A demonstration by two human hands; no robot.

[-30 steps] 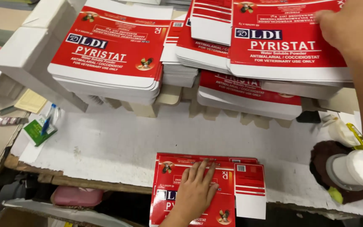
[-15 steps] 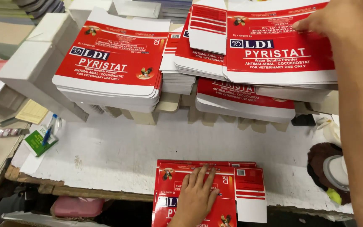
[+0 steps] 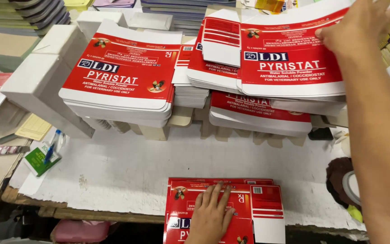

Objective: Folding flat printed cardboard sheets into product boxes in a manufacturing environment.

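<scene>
My left hand (image 3: 211, 214) lies flat, fingers spread, on a small pile of red and white flat carton blanks (image 3: 267, 203) at the near edge of the white worktop (image 3: 127, 171). My right hand (image 3: 359, 29) reaches far up to the right and touches the top sheet of a tall stack of the same red carton blanks (image 3: 290, 68); whether it grips the sheet is unclear. A second tall stack of blanks (image 3: 123, 77) stands at the back left. A narrower pile (image 3: 220, 43) sits between the two stacks.
White cardboard boxes (image 3: 41, 81) stand at the left. A green packet with a blue pen (image 3: 44, 156) lies near the left edge. A dark round object with a tape roll (image 3: 346, 183) sits at the right. More stacked sheets (image 3: 19, 13) fill the back.
My right hand has slid a little lower and left along the top sheet of the right stack. The view has tilted down slightly. My left hand stays on the near pile.
</scene>
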